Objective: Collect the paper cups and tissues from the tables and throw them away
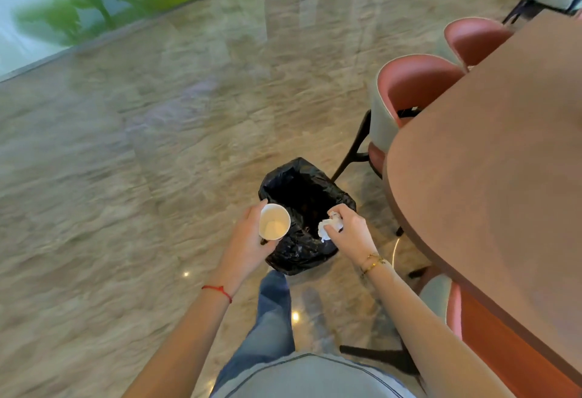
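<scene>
the floor (157, 161) is polished stone and the bin (302, 208), lined with a black bag, stands on it just beside the rounded end of the worktop (488, 177). main risk, as a judgement: the bin mouth looks narrow from above and both hands sit at its near rim, not over its middle, so a release from here could drop something onto the rim or outside. left hand (248, 240) is curled round the paper cup (274, 221), which lies tilted with its open mouth toward the camera and appears empty; it overlaps the left edge of the bin, so a light cup let go sideways could bounce off the bag and roll away on the smooth floor. right hand (349, 234) pinches a crumpled tissue (329, 227) in its fingers above the right part of the opening; loose paper may drift or cling to the fingers. the bag edge sags unevenly and may fold inward. around: 2 pink chairs (415, 89) are tucked against the worktop beyond the bin, and a chair leg stands close to the bin's far right corner. nothing lies between the hands and the opening. view is motion-blurred.
</scene>
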Demonstrator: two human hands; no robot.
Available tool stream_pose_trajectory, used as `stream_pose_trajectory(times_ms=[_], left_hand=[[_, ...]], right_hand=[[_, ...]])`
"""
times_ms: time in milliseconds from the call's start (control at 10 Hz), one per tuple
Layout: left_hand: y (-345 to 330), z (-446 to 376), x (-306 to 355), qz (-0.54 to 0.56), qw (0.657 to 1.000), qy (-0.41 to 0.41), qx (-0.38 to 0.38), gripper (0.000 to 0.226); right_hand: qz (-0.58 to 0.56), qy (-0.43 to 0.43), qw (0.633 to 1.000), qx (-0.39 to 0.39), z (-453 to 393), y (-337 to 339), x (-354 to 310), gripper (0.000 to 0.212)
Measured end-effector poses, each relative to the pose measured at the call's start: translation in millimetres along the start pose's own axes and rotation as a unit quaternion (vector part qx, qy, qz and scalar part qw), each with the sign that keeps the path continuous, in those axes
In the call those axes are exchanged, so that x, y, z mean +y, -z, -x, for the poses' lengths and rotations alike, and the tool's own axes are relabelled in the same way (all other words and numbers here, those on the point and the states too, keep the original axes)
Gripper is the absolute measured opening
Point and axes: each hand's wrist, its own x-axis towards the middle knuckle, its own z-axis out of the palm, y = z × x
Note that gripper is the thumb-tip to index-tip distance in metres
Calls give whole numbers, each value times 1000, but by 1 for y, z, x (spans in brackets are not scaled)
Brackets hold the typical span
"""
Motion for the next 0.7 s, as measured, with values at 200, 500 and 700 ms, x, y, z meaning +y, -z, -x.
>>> stream_pose_trajectory(times_ms=[200, 500, 700], left_hand=[[-9, -140, -21, -27, 998, -25, -45, 83], [-26, -290, -31, -24, 991, -18, -133, 84], [-42, -332, -39, -9, 984, -11, -178, 86]], right_hand=[[-7, -76, 997, -17, -117, -17, 6, 27], [8, -173, 983, -67, -236, -30, 22, 52], [-6, -178, 983, -55, -260, -22, 34, 51]])
